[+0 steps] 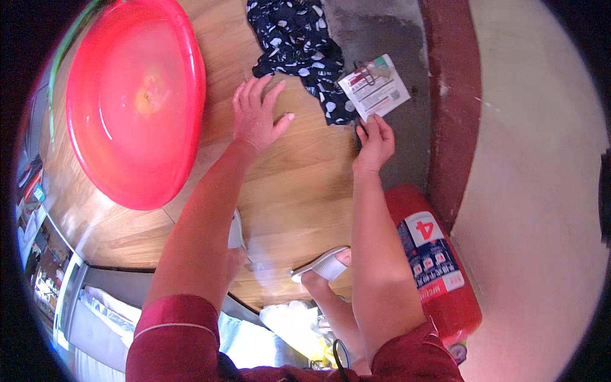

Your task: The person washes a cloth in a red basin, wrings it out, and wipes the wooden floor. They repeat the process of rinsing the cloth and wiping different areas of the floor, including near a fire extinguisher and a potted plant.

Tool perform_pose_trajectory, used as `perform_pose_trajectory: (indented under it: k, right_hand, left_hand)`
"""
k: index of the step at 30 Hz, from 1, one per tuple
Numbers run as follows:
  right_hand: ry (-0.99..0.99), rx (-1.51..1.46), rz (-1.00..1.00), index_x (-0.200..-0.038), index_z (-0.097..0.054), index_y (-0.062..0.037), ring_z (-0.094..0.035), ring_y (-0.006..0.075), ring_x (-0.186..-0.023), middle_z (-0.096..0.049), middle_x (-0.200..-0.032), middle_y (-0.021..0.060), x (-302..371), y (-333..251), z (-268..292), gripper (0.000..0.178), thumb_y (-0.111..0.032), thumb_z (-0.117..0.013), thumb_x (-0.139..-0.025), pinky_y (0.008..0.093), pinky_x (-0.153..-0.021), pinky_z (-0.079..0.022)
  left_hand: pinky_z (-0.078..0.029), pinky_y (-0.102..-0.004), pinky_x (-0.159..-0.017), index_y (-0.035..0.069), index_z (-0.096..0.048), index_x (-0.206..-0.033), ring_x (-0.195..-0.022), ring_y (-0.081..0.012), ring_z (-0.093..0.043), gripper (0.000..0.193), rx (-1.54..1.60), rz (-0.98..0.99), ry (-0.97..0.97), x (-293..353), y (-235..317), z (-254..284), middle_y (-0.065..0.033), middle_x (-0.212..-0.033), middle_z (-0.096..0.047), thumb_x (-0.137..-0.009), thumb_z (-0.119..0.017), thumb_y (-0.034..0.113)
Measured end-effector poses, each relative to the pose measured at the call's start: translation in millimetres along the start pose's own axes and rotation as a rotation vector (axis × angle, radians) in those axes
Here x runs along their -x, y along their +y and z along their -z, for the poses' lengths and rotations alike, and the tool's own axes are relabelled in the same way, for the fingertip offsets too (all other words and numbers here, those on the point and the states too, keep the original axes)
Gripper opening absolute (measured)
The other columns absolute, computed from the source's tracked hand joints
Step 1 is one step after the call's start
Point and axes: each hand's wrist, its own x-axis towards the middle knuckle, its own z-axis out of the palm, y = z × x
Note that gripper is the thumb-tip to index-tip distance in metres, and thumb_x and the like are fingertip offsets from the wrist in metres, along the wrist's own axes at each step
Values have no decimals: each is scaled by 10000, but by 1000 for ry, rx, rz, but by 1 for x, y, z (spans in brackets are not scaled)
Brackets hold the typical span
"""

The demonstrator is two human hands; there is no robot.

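One white rectangular tag (374,87), at one o'clock, pinched by the right hand (375,141). The left hand (256,114) lies flat, fingers spread, beside one dark spotted cloth (304,51); one red basin (135,95) at ten.

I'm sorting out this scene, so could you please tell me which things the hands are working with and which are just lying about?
In hand:
- dark patterned cloth, by the left hand
- paper tag, held by the right hand

Lying about:
- red basin
- red cylinder with label
- wooden floor
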Motion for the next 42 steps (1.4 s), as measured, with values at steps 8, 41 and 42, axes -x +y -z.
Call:
perform_pose_trajectory:
  k: [8, 41, 42]
  right_hand:
    - [-44, -332, -254, -951, -526, -23, -558, 118, -696, -574, -860, 55, 89, -49, 39, 136, -4, -546, -817, 187, -594, -474]
    - [-240, -522, 293, -1114, -555, -44, -531, 65, -757, -588, -1020, 21, 408, -611, 22, 300, -23, -544, -815, 196, -605, -437]
    - [-186, -563, 317, -1112, -561, -62, -538, 65, -761, -588, -1031, 14, 404, -617, 29, 300, -23, -546, -815, 200, -600, -441]
  left_hand:
    - [-423, -337, -854, 96, -469, -1184, -1098, -252, -452, 432, 86, 137, -324, 35, 18, 56, -134, -1261, -372, -790, -549, 254]
    - [-403, -232, -398, 51, -578, -887, -419, -91, -473, 143, 901, 1005, -73, 294, -7, 479, -52, -561, -562, -856, -462, 129]
    - [-402, -224, -399, 58, -577, -890, -429, -87, -476, 130, 925, 1013, -80, 283, 5, 486, -51, -572, -561, -863, -474, 133]
